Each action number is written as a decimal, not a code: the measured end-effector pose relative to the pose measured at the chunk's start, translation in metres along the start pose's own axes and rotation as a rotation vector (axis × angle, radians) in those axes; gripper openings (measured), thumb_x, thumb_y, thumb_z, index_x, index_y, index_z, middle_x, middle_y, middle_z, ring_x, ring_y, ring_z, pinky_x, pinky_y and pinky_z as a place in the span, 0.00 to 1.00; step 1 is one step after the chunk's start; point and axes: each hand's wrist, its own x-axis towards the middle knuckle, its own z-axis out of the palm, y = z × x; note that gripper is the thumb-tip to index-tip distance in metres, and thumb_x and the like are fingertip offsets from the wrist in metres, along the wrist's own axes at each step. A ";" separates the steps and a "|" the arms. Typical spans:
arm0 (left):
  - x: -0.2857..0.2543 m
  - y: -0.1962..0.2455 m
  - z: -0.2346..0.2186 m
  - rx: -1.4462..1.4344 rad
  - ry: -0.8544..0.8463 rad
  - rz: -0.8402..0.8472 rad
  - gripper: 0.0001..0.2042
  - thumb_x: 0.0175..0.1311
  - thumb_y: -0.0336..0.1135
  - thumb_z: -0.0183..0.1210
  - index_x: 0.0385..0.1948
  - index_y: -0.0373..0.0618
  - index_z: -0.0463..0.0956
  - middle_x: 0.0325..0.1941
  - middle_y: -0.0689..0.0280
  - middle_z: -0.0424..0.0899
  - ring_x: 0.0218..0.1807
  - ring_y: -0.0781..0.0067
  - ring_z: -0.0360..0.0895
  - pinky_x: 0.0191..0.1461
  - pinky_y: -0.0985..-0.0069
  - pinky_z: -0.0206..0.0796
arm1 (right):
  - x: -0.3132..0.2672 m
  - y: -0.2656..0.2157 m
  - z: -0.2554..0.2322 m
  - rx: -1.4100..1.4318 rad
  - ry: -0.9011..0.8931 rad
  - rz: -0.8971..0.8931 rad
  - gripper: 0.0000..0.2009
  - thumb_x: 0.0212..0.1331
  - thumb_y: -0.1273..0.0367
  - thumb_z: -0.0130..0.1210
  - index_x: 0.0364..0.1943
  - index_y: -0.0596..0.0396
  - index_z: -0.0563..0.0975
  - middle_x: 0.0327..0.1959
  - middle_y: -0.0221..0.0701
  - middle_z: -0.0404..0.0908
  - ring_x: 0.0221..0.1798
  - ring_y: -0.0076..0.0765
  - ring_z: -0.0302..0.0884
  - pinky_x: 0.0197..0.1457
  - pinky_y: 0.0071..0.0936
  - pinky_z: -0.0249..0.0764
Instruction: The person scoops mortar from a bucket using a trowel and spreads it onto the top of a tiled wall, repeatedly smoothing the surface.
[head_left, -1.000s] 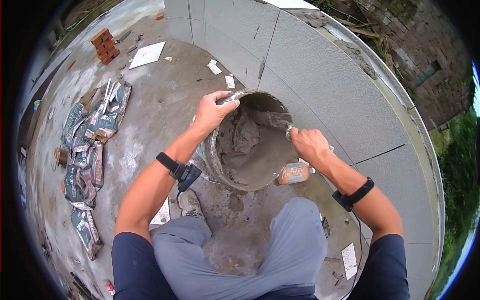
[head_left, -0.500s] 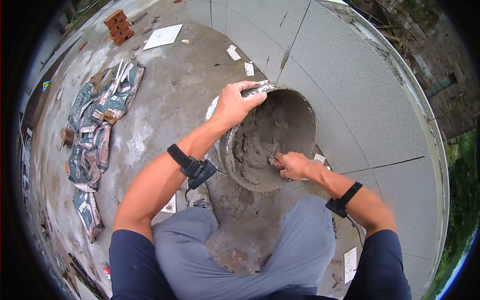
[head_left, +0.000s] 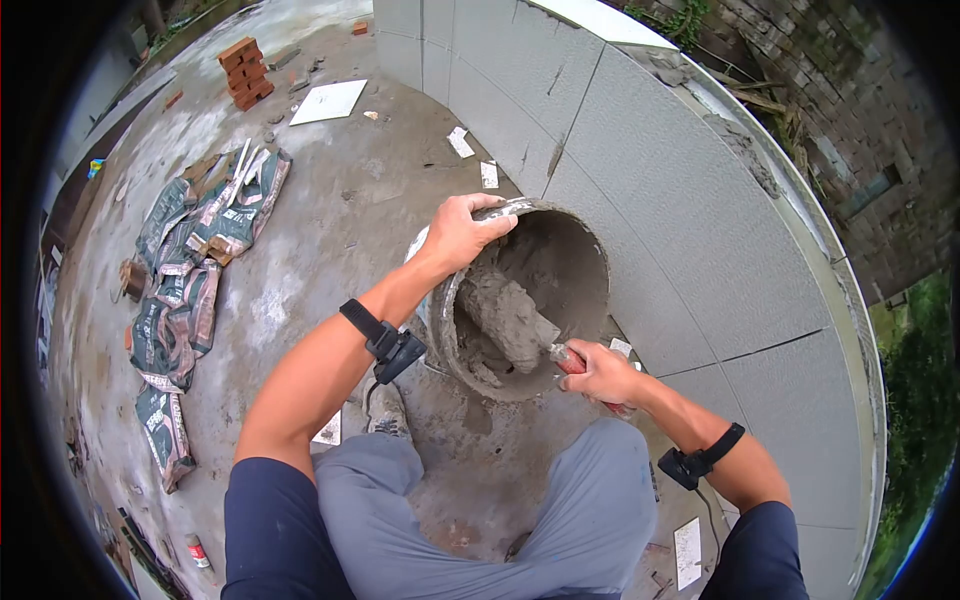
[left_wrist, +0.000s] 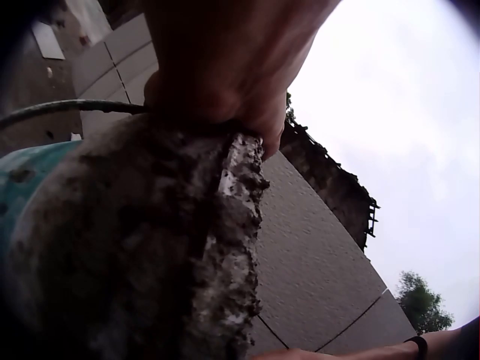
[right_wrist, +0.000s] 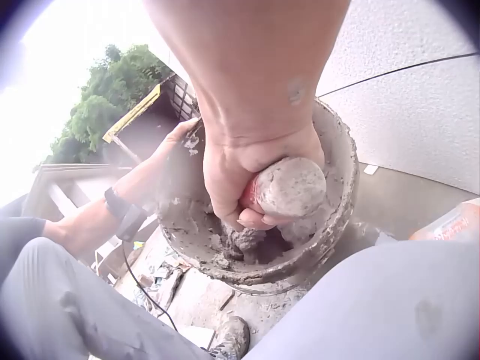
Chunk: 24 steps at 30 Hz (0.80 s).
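A mortar-caked bucket point(head_left: 604, 262) leans with its mouth toward the person's knees. My left hand point(head_left: 462, 232) grips its upper left rim, thumb on the inner side; in the left wrist view the left hand point(left_wrist: 225, 90) bears on the crusted rim point(left_wrist: 234, 225). My right hand point(head_left: 603, 375) holds a trowel by its red handle point(head_left: 569, 361) at the bucket's lower right. Grey mortar point(head_left: 508, 318) is heaped on the blade, which it mostly hides. In the right wrist view the right hand point(right_wrist: 259, 169) is curled round the handle, its butt end point(right_wrist: 294, 187) facing the camera.
A grey tiled wall point(head_left: 680, 200) curves along the right. Crumpled bags point(head_left: 180, 310) lie on the floor at left, with stacked bricks point(head_left: 244, 72) and a white tile point(head_left: 328, 102) beyond. An orange-labelled bottle point(right_wrist: 454, 225) stands by the right knee.
The right hand has moved from the bucket's right rim down to its lower right side. A thick heap of mortar has come up on the trowel. The left hand keeps its hold on the rim.
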 end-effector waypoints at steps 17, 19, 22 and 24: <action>0.010 -0.005 -0.003 -0.096 0.009 0.005 0.19 0.65 0.43 0.63 0.46 0.32 0.83 0.38 0.63 0.87 0.40 0.76 0.80 0.49 0.74 0.71 | -0.225 -0.089 -0.200 0.195 0.489 -0.072 0.12 0.57 0.68 0.56 0.44 0.57 0.72 0.27 0.27 0.74 0.23 0.20 0.73 0.26 0.21 0.73; 0.009 -0.005 -0.001 -0.076 0.008 -0.001 0.19 0.65 0.42 0.63 0.46 0.31 0.83 0.38 0.63 0.87 0.41 0.76 0.80 0.49 0.75 0.71 | -0.238 -0.096 -0.232 0.005 0.678 -0.090 0.09 0.57 0.69 0.56 0.39 0.56 0.71 0.27 0.28 0.73 0.22 0.21 0.71 0.26 0.22 0.71; 0.005 0.001 0.002 -0.090 0.006 0.004 0.19 0.65 0.42 0.64 0.46 0.31 0.83 0.38 0.62 0.87 0.41 0.76 0.80 0.49 0.74 0.72 | -0.230 -0.083 -0.272 -0.525 0.939 0.003 0.10 0.57 0.70 0.55 0.39 0.57 0.67 0.26 0.38 0.76 0.27 0.39 0.80 0.33 0.37 0.75; 0.004 0.006 0.002 -0.071 0.005 0.012 0.20 0.64 0.42 0.64 0.46 0.30 0.83 0.38 0.62 0.87 0.41 0.76 0.80 0.49 0.74 0.72 | -0.210 -0.048 -0.302 -0.933 0.999 0.102 0.13 0.56 0.69 0.56 0.42 0.57 0.67 0.30 0.46 0.80 0.36 0.52 0.82 0.39 0.46 0.76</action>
